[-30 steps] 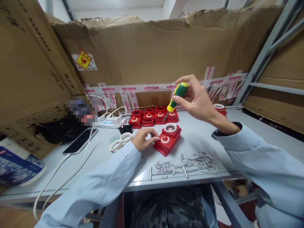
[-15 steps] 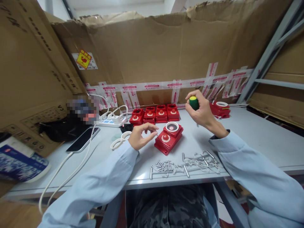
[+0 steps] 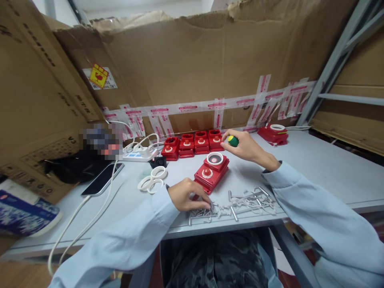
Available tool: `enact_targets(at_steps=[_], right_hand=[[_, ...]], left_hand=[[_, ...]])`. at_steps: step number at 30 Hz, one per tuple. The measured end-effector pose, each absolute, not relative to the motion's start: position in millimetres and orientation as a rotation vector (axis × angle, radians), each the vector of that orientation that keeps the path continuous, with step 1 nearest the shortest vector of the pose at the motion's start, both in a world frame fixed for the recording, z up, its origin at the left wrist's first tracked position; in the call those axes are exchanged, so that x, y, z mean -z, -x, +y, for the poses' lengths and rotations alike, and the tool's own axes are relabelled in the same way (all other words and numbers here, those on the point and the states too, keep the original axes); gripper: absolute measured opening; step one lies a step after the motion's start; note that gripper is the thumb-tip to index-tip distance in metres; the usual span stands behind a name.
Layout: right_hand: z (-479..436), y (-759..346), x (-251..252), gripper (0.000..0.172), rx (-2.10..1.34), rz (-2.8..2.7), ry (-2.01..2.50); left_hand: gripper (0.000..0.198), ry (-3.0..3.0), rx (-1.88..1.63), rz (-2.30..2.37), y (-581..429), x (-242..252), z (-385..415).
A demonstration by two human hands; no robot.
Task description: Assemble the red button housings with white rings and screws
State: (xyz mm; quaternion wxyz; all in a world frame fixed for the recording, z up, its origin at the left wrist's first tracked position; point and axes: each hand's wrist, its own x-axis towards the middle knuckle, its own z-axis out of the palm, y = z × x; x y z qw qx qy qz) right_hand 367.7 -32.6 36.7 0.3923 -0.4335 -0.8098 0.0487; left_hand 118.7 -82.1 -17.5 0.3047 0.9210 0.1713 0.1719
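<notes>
A red alarm box with a white ring and a round button lies in the middle of the grey table. My right hand is closed round a green and yellow screwdriver, held low just behind the box. My left hand rests at the near edge with its fingers curled down onto a pile of metal screws; what they pinch is hidden.
Several red boxes stand in a row at the back, another red box at the right. White rings, a phone, a power strip and cables lie left. Cardboard walls enclose the table; a metal rack stands right.
My left hand left the red box and dropped back to the screw pile. My right hand lowered the screwdriver from high above the row to just behind the box.
</notes>
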Motion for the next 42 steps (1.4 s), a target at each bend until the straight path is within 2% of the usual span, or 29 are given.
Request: enact_targets(at_steps=[2, 5, 7, 10, 12, 15, 21, 29, 34, 38, 42], right_hand=[[-31, -369, -35, 0.021, -0.163, -2.131, 1.139], [-28, -371, -31, 0.031, -0.245, -2.244, 1.179], [-27, -372, -29, 0.036, -0.316, -2.289, 1.228], [-26, -372, -27, 0.037, -0.448, -2.287, 1.259], [-26, -371, -26, 0.035, -0.513, -2.256, 1.257], [-28, -370, -25, 0.034, -0.566, -2.225, 1.283], [-33, -366, -29, 0.043, -0.661, -2.165, 1.354], [-36, -369, -35, 0.048, -0.813, -2.074, 1.405], [-41, -364, -40, 0.043, -0.903, -1.982, 1.377], [-38, -365, -43, 0.034, -0.851, -1.829, 1.336], [-24, -381, -45, 0.025, -0.74, -1.569, 1.293]], left_hand=[[0.018, -2.473, -0.615, 0.519, -119, 15, -83], [0.019, -2.497, -1.011, 0.852, -120, 15, -81], [0.044, -2.479, -1.102, 1.051, -123, 19, -76], [0.09, -2.438, -0.95, 1.13, -132, 27, -68], [0.099, -2.409, -0.884, 1.121, -138, 31, -64], [0.1, -2.393, -0.886, 1.079, -147, 32, -63], [0.085, -2.314, -0.973, 1.118, -151, 27, -63], [0.088, -2.27, -1.12, 1.133, -149, 18, -60], [0.086, -2.269, -1.131, 1.062, -150, 10, -60], [0.086, -2.305, -1.2, 0.986, -150, 6, -58], [0.072, -2.325, -1.328, 0.998, -150, 6, -55]])
